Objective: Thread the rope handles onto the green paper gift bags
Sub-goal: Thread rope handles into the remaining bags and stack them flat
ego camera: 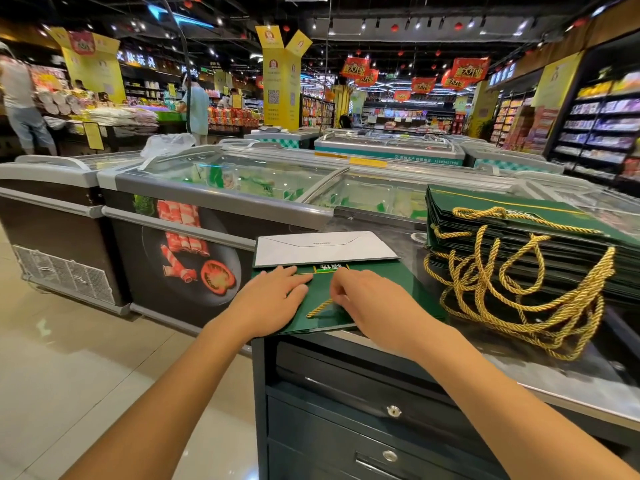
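Now the green bag [391, 282] lies flat at the near corner of the counter [571, 382], with its edge poking past the side. A short bit of gold rope [319, 308] lies on it. The right hand [367, 303] pinches the rope's top end with bent fingers. The left hand [273, 299] presses the bag with straight fingers. If that hand lifts, the bag may slide off. A hard tug could tear the paper.

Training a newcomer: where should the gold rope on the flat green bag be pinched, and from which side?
Pinch the gold rope a little behind its free tip, from above and the right, as the right hand does. It lies flat on the green bag, and the left hand presses the bag's other side.
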